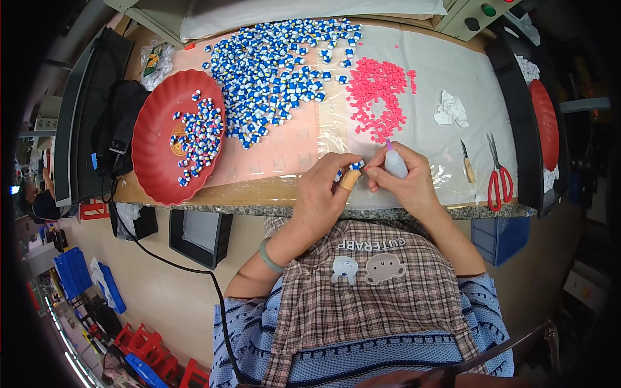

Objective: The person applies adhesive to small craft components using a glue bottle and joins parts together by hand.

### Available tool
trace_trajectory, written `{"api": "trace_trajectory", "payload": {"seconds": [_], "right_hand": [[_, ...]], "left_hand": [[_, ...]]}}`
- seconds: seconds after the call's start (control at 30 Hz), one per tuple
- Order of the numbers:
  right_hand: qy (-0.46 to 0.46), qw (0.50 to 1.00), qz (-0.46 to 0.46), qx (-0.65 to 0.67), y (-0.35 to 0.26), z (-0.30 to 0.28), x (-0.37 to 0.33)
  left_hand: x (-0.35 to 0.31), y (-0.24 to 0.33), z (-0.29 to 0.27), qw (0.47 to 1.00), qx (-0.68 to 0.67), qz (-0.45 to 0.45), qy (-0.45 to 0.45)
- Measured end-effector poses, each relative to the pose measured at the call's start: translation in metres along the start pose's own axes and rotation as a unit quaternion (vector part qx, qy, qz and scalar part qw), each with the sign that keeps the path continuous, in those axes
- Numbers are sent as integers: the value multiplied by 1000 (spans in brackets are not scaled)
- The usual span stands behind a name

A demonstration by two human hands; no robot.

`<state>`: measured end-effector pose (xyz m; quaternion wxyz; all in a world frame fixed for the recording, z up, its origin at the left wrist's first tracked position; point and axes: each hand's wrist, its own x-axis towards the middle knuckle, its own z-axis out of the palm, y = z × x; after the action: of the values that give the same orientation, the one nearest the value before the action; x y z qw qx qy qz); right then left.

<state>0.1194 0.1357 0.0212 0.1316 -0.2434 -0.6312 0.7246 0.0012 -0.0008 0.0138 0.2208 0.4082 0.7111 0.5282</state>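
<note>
My left hand [315, 191] pinches a small blue-and-white piece [356, 166] between its fingertips, with a tan finger cot [350, 180] on one digit. Close beside it, my right hand [417, 186] is wrapped round a small white squeeze bottle [396, 165], its purple tip pointing away from me. The right thumb and fingertip come near the piece; whether they also hold something tiny I cannot tell. Beyond the hands lies a spread of small pink pieces [370, 87]. A large heap of blue-and-white pieces [265, 71] covers the back left of the table.
To the left, a red scalloped plate [150, 139] holds more of the small pieces, some with pink on them. Red-handled scissors [500, 184], a wooden-handled knife [468, 167] and crumpled tissue [451, 110] lie at the right. Black trays [537, 149] border the table.
</note>
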Motion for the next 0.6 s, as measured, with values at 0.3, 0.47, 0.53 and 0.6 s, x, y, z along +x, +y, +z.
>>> {"api": "trace_trajectory", "payload": {"seconds": [0.3, 0.47, 0.53, 0.6], "right_hand": [[54, 998, -21, -24, 6, 7, -1], [56, 998, -18, -29, 8, 8, -1], [56, 998, -17, -33, 9, 8, -1], [57, 998, -13, -32, 10, 8, -1]], "left_hand": [[0, -9, 2, 996, 46, 77, 11], [0, -14, 5, 991, 56, 122, 25], [0, -14, 5, 990, 59, 127, 25], [0, -15, 5, 989, 63, 131, 25]]}}
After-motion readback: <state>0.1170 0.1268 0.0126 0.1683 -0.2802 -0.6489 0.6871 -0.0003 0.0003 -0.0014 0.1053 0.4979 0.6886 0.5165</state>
